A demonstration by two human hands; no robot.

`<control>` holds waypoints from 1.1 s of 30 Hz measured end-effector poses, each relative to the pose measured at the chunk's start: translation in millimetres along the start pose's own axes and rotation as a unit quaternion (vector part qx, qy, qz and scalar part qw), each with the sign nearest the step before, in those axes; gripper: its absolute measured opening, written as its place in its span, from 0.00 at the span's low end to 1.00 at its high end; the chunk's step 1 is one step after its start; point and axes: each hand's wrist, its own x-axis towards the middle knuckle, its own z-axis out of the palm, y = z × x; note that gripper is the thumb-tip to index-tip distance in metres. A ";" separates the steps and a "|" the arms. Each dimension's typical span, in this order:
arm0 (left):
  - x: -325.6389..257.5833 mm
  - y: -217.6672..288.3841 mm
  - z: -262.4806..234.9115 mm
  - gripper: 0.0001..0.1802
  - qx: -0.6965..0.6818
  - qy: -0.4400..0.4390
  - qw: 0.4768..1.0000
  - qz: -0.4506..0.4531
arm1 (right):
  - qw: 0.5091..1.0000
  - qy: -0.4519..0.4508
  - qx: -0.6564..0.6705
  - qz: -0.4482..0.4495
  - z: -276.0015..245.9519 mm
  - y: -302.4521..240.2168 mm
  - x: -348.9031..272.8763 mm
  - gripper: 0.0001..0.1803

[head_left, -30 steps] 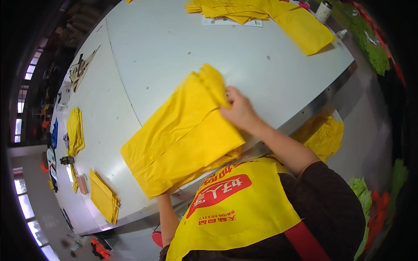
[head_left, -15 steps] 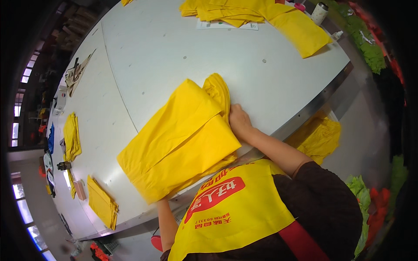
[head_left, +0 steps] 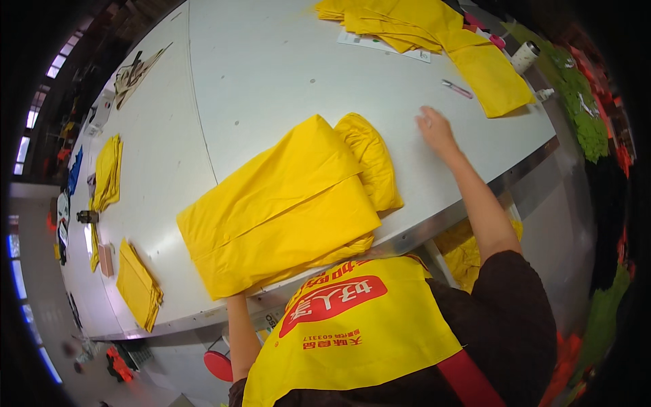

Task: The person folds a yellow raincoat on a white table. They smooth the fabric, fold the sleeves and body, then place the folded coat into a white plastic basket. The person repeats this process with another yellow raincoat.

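A large folded bundle of yellow fabric (head_left: pixel 278 210) lies across the table's near edge, a bunched yellow roll (head_left: pixel 373 163) sticking out at its right. My left forearm (head_left: pixel 242 336) reaches up to the bundle's lower left corner; the left hand is hidden beneath the cloth. Off to the right, my right hand (head_left: pixel 437 132) is above the bare tabletop, away from the fabric, its fingers loosely bent and apart with nothing in them. Just beyond its fingertips lies a small pair of thread snips (head_left: pixel 457 89) with pinkish handles.
The white table (head_left: pixel 264 81) has a metal edge. A stack of yellow cloth (head_left: pixel 386 24) rests on papers at the far right, near a white bottle (head_left: pixel 525 57). Yellow piles (head_left: pixel 139 285) lie at left. More yellow fabric (head_left: pixel 468 254) sits below the table edge.
My right hand has left the bundle's right side and moved right and away over the table. Snips now show on the tabletop there. The yellow roll has spread open to the right.
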 end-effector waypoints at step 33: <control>11.4 -7.8 28.3 0.36 -0.042 -0.019 0.998 0.031 | 0.921 -0.372 -0.073 -0.087 67.6 -138.5 -108.7 0.22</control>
